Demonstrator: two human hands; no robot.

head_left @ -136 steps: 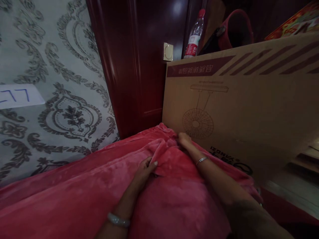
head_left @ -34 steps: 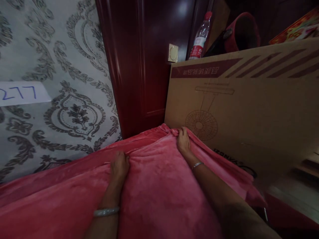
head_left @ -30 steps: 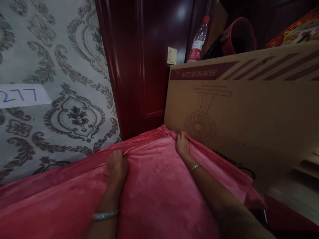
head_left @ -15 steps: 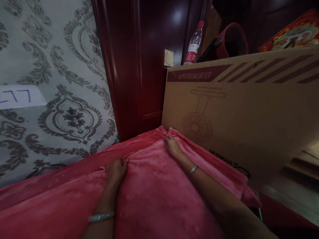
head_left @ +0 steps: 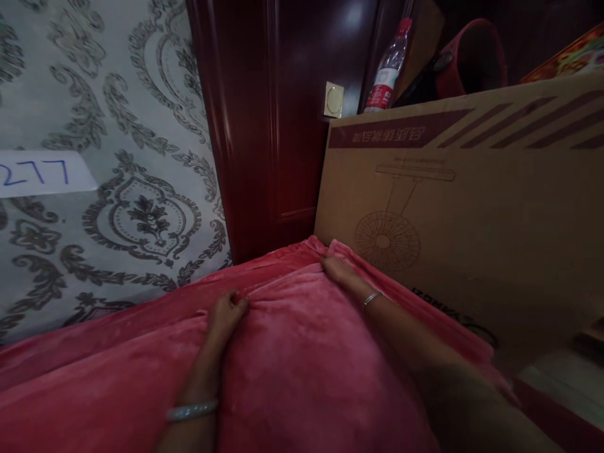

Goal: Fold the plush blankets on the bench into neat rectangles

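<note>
A pinkish-red plush blanket (head_left: 302, 365) spreads across the lower part of the view, over a surface of matching red cloth (head_left: 189, 299). My left hand (head_left: 226, 314), with a pale bangle on its wrist, pinches the blanket's far edge left of centre. Farther out, near the corner by the cardboard box, my right hand (head_left: 336, 269) grips the same edge, its fingertips partly hidden in the folds. A thin silver bracelet is on the right wrist. Between the two hands the edge runs nearly straight, with small creases.
A large cardboard box (head_left: 472, 207) printed with a fan stands along the right. On or behind its top are a plastic bottle (head_left: 387, 72) and a red band-like loop (head_left: 453, 66). Behind are a dark red wood panel (head_left: 264, 138) and patterned wallpaper (head_left: 151, 157) with a paper label (head_left: 47, 173).
The view has shifted, so the box and wall sit farther right. Both hands keep hold of the blanket edge, with little movement against it.
</note>
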